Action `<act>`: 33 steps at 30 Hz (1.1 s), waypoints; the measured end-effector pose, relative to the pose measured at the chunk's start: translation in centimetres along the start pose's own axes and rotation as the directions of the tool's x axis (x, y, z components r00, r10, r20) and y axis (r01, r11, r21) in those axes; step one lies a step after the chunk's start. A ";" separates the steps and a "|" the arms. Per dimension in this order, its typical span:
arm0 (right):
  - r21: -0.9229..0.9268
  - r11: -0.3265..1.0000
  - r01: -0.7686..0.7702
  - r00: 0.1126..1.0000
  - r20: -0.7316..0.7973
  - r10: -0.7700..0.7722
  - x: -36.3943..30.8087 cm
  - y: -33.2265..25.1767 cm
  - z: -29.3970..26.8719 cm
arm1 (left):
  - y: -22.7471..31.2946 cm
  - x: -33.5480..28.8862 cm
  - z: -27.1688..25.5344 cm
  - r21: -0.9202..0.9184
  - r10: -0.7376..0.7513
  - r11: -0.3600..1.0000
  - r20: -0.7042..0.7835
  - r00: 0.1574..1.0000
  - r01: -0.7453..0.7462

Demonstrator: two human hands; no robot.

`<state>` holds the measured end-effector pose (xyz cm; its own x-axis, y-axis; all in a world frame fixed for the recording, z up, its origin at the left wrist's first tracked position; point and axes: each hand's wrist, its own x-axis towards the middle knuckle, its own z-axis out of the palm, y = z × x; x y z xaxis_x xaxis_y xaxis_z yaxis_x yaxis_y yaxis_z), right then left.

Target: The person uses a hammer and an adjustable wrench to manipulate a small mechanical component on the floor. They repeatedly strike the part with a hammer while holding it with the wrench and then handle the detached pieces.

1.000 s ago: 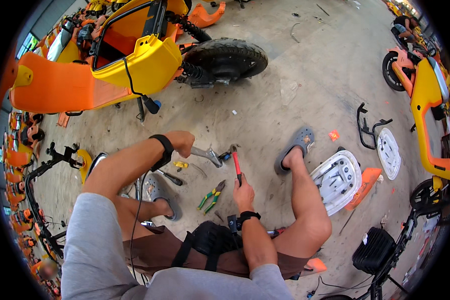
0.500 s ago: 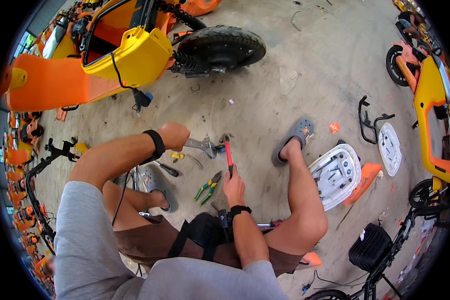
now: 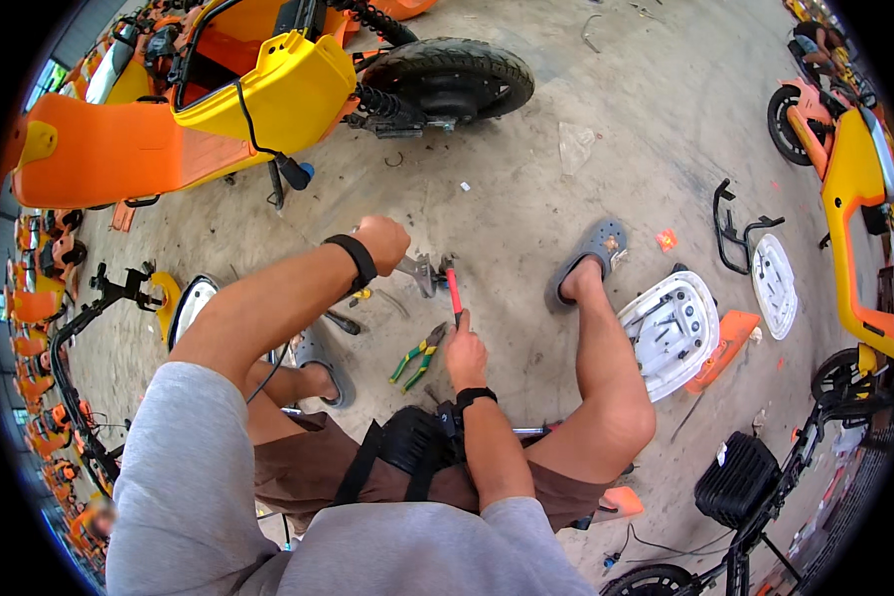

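Observation:
My left hand (image 3: 381,241) is closed round the handle of a grey adjustable wrench (image 3: 417,272), its wide jaws pointing right. In my right hand (image 3: 465,358) is a tool with a slim red-and-black handle (image 3: 455,293); its metal head is too small to identify. The heads of both tools come together over the floor between my feet, at a small dark part (image 3: 441,281) that they partly hide. Nearer to me, green-and-yellow pliers (image 3: 418,356) lie on the floor, left of my right hand. A black-handled screwdriver (image 3: 343,322) lies beside my left shoe, below my left forearm.
A yellow-and-orange scooter body (image 3: 268,109) with a black wheel (image 3: 452,79) lies ahead on the left. Right of my right leg are a white shell (image 3: 670,333), an orange panel (image 3: 723,350) and a black bracket (image 3: 730,230). Another scooter (image 3: 849,228) stands far right.
My left hand and the wrench have shifted right and slightly away from me, closer to the red-handled tool. My right hand keeps its grip and has barely moved. The whole view has shifted slightly.

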<state>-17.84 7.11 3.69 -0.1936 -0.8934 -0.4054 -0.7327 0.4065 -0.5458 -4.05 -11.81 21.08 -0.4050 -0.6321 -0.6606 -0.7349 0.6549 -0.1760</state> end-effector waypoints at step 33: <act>0.435 0.872 -0.223 0.947 -0.114 0.299 -0.8 -2.1 1.8 | -0.4 -2.0 6.0 -0.611 -0.781 -0.332 -0.249 0.573 -0.718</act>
<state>-15.00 7.32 3.83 -0.4771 -0.7465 -0.4638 -0.3118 0.6372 -0.7048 0.36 -8.28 18.09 0.2063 -0.9767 -0.0592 0.2028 -0.0165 0.9791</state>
